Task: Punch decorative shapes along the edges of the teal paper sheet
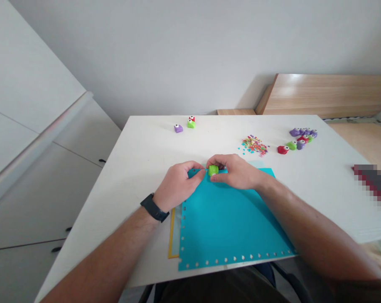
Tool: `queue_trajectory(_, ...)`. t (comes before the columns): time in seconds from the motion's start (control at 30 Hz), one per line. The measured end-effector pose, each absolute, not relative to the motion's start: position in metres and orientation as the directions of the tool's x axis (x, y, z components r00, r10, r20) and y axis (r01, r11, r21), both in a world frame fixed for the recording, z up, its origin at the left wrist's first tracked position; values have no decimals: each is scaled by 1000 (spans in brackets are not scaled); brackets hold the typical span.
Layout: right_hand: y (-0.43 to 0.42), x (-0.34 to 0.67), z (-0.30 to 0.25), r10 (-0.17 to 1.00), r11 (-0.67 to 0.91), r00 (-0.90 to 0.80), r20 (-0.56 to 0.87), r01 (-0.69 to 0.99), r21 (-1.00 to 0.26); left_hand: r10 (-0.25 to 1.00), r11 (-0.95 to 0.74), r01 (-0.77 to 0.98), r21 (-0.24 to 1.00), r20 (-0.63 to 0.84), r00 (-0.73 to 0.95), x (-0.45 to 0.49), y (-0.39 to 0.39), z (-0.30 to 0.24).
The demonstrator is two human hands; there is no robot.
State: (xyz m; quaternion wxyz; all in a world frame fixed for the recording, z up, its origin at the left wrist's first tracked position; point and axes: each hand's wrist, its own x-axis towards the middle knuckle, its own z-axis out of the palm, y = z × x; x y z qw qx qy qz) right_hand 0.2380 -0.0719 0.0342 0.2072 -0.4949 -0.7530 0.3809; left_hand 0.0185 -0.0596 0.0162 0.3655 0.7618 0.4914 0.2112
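A sheet of turquoise paper (pixel 231 223) lies in front of me, with a row of small shaped holes along its left and near edges. My right hand (pixel 236 171) grips a small green craft punch (pixel 213 170) at the sheet's far edge, near its left corner. Just left of the punch, my left hand (pixel 184 181) pinches the same far edge between thumb and fingers. Whether the punch is pressed down cannot be seen. Beneath the sheet, a yellow-edged sheet (pixel 171 240) sticks out at the left.
Small multicoloured paper cutouts (pixel 254 145) are heaped beyond my right hand. Several red, green and purple punches with eyes (pixel 299 139) stand at the far right. A purple punch (pixel 178 128), a green punch (pixel 191 124) and a red punch (pixel 192 118) stand at the far left.
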Motion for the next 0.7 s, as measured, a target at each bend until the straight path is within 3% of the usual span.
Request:
queue_trajectory(0.33, -73, 237, 32, 911, 214, -410, -48, 567, -796, 902, -247, 510, 824, 3, 431, 18, -61, 22)
queue_trajectory(0.7, -75, 234, 33, 917, 230, -399, -29, 586, -777, 878, -307, 549, 777, 9, 478, 22, -63, 23)
